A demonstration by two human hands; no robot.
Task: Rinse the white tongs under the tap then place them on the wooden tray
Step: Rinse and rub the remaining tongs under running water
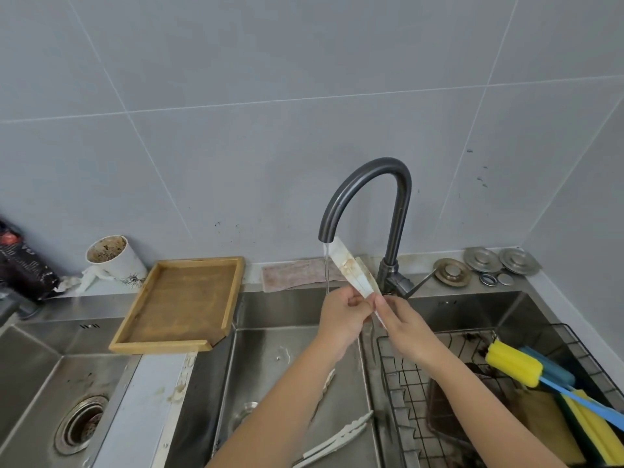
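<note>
White tongs (349, 266), stained brown, are held up under the dark curved tap (388, 197), their tip in the thin running stream. My left hand (341, 319) pinches them from the left and my right hand (401, 327) grips their lower end from the right. The wooden tray (182, 346) lies to the left, on the ledge between the two sink basins, with nothing on it. A second pair of white tongs (337, 440) lies at the bottom of the middle basin (270, 366).
A black wire rack (422, 400) at the right holds a yellow and a blue sponge brush (516, 364) and yellow sponges. A dirty white cup (111, 258), a pink cloth (297, 273) and metal drain covers (486, 261) stand along the back ledge. The left basin has a drain (81, 423).
</note>
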